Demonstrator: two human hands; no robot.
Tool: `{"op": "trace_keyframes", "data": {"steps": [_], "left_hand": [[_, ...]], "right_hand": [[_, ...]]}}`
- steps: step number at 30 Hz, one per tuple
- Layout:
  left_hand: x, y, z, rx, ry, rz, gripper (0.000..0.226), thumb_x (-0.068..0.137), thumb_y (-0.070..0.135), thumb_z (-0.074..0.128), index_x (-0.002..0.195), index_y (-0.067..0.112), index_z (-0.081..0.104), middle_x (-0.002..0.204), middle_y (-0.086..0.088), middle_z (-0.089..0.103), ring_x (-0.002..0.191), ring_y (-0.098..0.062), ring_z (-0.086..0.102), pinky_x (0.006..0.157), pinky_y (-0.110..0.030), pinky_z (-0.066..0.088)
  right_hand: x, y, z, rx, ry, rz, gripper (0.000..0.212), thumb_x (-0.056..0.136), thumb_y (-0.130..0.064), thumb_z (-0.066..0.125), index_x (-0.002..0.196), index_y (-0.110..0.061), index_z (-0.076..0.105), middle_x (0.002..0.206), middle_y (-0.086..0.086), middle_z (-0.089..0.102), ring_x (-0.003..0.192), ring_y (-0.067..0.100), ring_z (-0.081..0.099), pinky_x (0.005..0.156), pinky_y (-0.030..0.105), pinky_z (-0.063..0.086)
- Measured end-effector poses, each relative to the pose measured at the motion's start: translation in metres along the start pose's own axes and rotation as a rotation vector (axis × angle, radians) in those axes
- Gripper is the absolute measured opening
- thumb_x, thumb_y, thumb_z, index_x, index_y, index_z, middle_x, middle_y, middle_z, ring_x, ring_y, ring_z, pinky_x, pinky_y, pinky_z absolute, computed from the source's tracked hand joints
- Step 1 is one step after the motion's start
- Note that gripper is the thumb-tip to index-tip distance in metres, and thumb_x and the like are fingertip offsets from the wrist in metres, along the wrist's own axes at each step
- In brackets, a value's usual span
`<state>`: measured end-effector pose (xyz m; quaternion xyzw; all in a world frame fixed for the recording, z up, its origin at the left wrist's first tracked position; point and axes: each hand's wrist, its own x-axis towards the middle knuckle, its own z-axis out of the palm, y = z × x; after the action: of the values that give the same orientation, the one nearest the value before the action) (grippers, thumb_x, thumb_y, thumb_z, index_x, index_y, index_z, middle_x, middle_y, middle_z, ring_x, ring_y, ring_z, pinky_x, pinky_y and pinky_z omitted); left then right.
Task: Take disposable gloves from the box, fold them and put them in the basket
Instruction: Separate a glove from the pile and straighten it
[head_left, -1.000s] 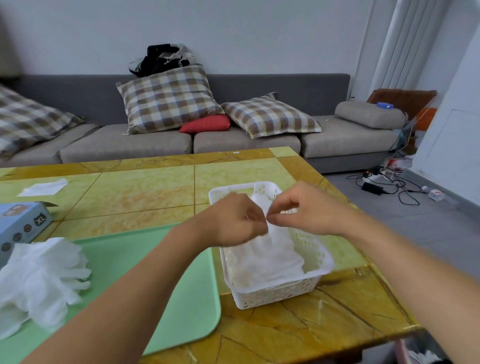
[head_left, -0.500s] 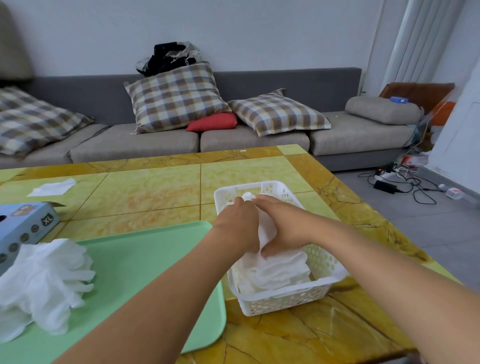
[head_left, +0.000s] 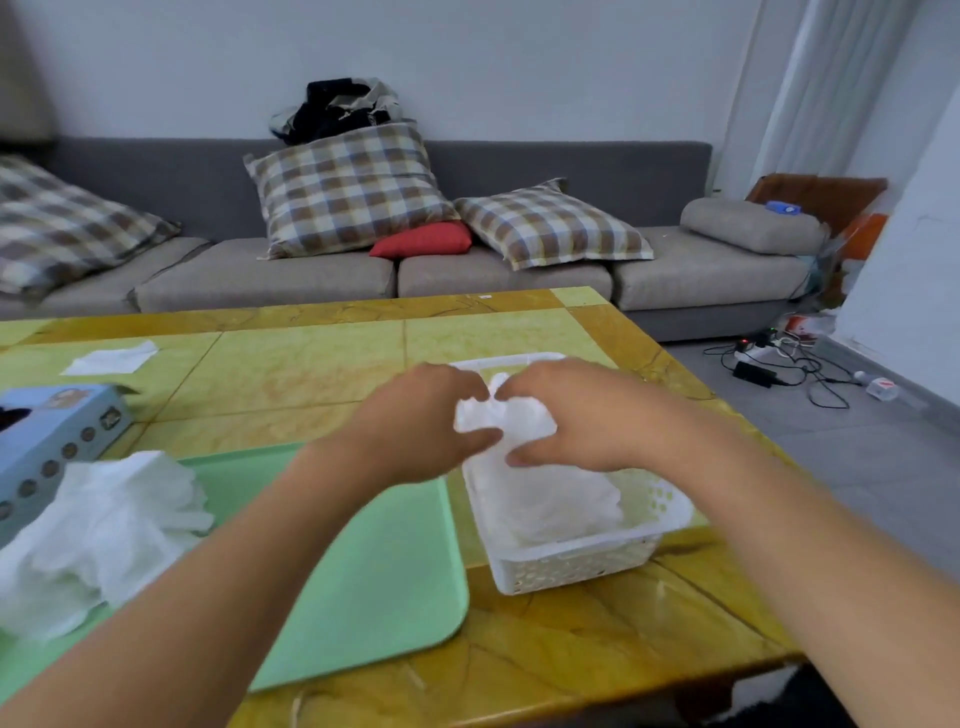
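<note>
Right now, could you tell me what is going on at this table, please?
A person is packing disposable gloves. The left hand and the right hand both grip a folded glove over the white basket, which already holds more gloves. A loose pile of gloves waits on the green tray, beside the blue box.

Home living room, grey sofa (head_left: 363, 270) with plaid cushions (head_left: 348, 189), marble-patterned table (head_left: 311, 358), charger cables (head_left: 789, 364) on floor
</note>
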<state>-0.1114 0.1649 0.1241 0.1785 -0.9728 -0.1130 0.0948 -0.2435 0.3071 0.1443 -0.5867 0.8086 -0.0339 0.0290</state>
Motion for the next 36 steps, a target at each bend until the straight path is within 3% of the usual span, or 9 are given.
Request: {"op": "trace_keyframes", "data": {"steps": [4,8,15,18,21,24,27,33,36], "left_hand": [[-0.061,-0.082,-0.033,-0.061,0.055,-0.153,0.025,0.092,0.034,0.069,0.117,0.028,0.068,0.115,0.011,0.068,0.089,-0.008,0.067,0.082,-0.029,0.052],[-0.134,-0.17,-0.028,-0.106,0.203,-0.406,0.033,0.094,0.009,0.057,0.121,0.025,0.067,0.127,0.006,0.065,0.11,-0.016,0.061,0.089,-0.029,0.047],[-0.18,-0.23,-0.022,0.038,0.108,-0.484,0.078,0.074,0.043,0.076,0.145,0.035,0.044,0.149,0.006,0.04,0.138,-0.028,0.039,0.109,-0.046,0.039],[-0.186,-0.237,-0.031,0.131,0.039,-0.506,0.101,0.06,0.052,0.086,0.148,0.039,0.038,0.152,0.008,0.032,0.138,-0.026,0.03,0.106,-0.05,0.041],[-0.192,-0.248,-0.029,0.085,-0.163,-0.511,0.111,0.061,0.046,0.09,0.152,0.036,0.029,0.152,0.006,0.034,0.139,-0.023,0.034,0.11,-0.046,0.04],[-0.187,-0.254,-0.028,-0.042,-0.132,-0.497,0.107,0.067,0.038,0.09,0.154,0.028,0.027,0.147,0.003,0.045,0.132,-0.022,0.046,0.106,-0.041,0.043],[-0.181,-0.255,-0.029,-0.106,-0.063,-0.48,0.111,0.069,0.035,0.091,0.156,0.028,0.024,0.146,0.002,0.049,0.128,-0.022,0.049,0.101,-0.036,0.043],[-0.167,-0.243,-0.024,-0.151,-0.059,-0.376,0.108,0.069,0.024,0.09,0.154,0.036,0.024,0.144,0.009,0.05,0.124,-0.018,0.048,0.095,-0.032,0.043],[-0.168,-0.244,-0.023,-0.18,-0.076,-0.393,0.116,0.066,0.026,0.092,0.156,0.037,0.018,0.151,0.01,0.041,0.129,-0.019,0.045,0.098,-0.032,0.043]], "right_hand": [[0.002,-0.081,0.003,0.389,0.036,-0.221,0.035,0.09,-0.04,0.073,0.124,-0.03,0.069,0.116,-0.015,0.068,0.097,0.0,0.064,0.085,0.025,0.054],[0.048,-0.17,0.052,0.341,-0.077,-0.354,0.035,0.097,-0.029,0.065,0.133,-0.028,0.064,0.127,-0.009,0.067,0.109,0.008,0.063,0.094,0.031,0.053],[0.119,-0.259,0.106,0.269,-0.11,-0.362,0.057,0.09,-0.038,0.072,0.142,-0.025,0.054,0.141,0.001,0.058,0.125,0.025,0.056,0.099,0.042,0.048],[0.128,-0.254,0.122,0.303,-0.054,-0.29,0.026,0.089,-0.039,0.071,0.109,-0.023,0.074,0.101,0.003,0.07,0.089,0.025,0.063,0.081,0.04,0.053],[0.13,-0.237,0.127,0.329,-0.007,-0.278,0.045,0.082,-0.057,0.06,0.076,-0.013,0.068,0.074,0.011,0.064,0.07,0.033,0.058,0.067,0.046,0.054],[0.127,-0.224,0.112,0.351,-0.118,-0.263,0.03,0.084,-0.051,0.07,0.075,-0.023,0.074,0.078,0.009,0.07,0.074,0.033,0.063,0.069,0.046,0.053],[0.125,-0.213,0.093,0.317,-0.195,-0.254,0.016,0.088,-0.041,0.075,0.085,-0.025,0.078,0.079,-0.007,0.072,0.067,0.011,0.061,0.066,0.033,0.047],[0.15,-0.239,0.078,0.591,0.095,-0.161,0.042,0.096,-0.043,0.064,0.132,-0.021,0.065,0.125,-0.008,0.065,0.108,0.013,0.062,0.092,0.031,0.049],[0.17,-0.25,0.091,0.444,0.018,-0.106,0.022,0.091,-0.033,0.072,0.109,-0.02,0.078,0.11,-0.002,0.074,0.1,0.018,0.067,0.093,0.039,0.054]]}}
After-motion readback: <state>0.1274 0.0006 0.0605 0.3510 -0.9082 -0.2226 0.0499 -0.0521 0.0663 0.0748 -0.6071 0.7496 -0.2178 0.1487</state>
